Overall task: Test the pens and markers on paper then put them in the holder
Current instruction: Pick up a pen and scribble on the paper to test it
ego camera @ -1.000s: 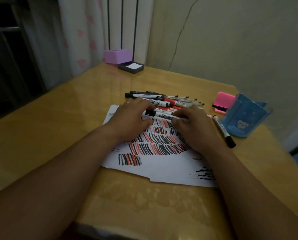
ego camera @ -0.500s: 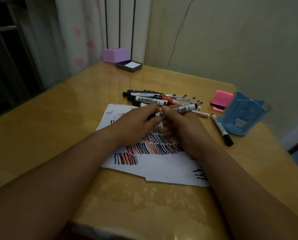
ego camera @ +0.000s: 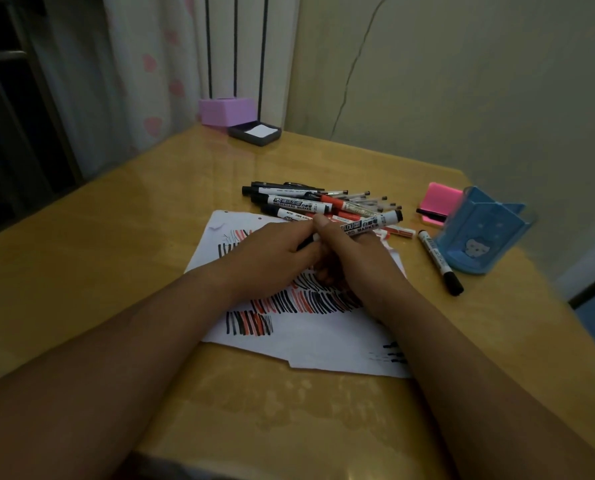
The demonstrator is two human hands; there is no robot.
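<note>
Head-camera view looking down at a glossy wooden table (ego camera: 116, 271) in dim light. Two bare forearms reach in from the bottom edge, cut off above the elbows, and meet near the middle of the view.

The left hand (ego camera: 275, 258) and right hand (ego camera: 354, 258) touch each other above a sheet of white paper (ego camera: 316, 341). Both curl around one whiteboard marker (ego camera: 372, 224), which slants up toward 2 o'clock. The right hand wraps the barrel with the thumb on top. The left hand pinches the lower end, which its fingers hide, so it is unclear whether a cap is on there. The marker's far end is black.

The paper carries rows of short black and red strokes, partly covered by the hands and wrists. Its near edge is uneven.

At 12 o'clock from the hands lies a pile of pens and markers (ego camera: 306, 202), overlapping each other. The thin pens at the back are hard to count.

At 3 o'clock stands the blue holder (ego camera: 479, 233), with a small cartoon face on its front. Its inside is not visible. Just beside it, on its left, a single black-capped marker (ego camera: 439, 261) lies on the table. Behind the holder, a pink pad (ego camera: 441, 199) is partly hidden by it.

At 11 o'clock, at the table's far corner, sit a purple box (ego camera: 226, 110) and a dark tray (ego camera: 240, 131) holding white paper.
</note>
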